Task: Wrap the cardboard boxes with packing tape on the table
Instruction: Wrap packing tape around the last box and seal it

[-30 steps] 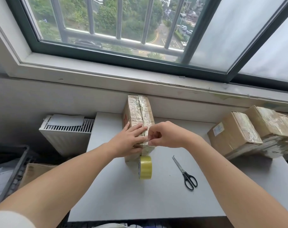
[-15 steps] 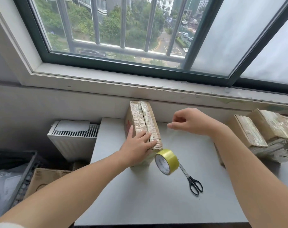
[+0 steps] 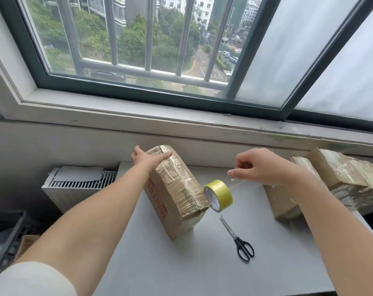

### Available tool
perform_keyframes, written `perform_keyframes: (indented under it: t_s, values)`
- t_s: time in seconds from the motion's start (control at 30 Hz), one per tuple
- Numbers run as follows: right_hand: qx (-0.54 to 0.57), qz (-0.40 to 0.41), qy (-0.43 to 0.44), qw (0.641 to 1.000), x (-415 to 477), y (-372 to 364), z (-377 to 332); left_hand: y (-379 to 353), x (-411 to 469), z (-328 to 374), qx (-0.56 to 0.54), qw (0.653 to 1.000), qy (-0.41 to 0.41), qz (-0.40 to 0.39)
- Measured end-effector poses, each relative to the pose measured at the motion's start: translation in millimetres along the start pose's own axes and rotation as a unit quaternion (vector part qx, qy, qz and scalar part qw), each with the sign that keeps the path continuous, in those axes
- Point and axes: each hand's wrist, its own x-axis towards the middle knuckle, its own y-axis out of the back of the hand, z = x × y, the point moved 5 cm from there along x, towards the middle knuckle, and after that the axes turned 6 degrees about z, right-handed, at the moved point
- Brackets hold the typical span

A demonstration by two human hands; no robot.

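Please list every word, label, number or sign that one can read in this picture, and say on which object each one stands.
Nothing can be read for certain.
Red print on the side of the cardboard box: large letters, seen too obliquely to read.
Small green print on top of that box: too small.
Print on the tape roll, on its core: blurred.
Painted road markings outside the window: too small.

Single head-worn wide-angle view, looking forward and down from close above the table (image 3: 181, 263), facing the window (image 3: 288, 50).
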Motion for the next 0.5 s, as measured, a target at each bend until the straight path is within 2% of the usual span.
perform_keyframes:
  t_s: [0.1,0.27,0.37,0.5]
  values:
    - [-0.016,-0.018,0.001,1.0,0.2,-1.0,6.7,-25.4,5.6,-18.1,-0.009,0.999,0.033,-0.026]
    - [0.017,-0.029,0.003,0.999,1.0,-2.7,16.3,-39.6,15.3,-36.5,-0.087,0.996,0.011,-0.032]
    - [0.023,-0.053,0.005,0.998,-1.0,-9.5,18.5,-34.7,11.3,-32.0,-0.062,0.997,-0.031,-0.036]
    - [0.02,-0.083,0.021,0.996,-6.8,-12.6,24.8,-30.9,-11.8,-17.1,-0.051,0.991,-0.127,-0.004]
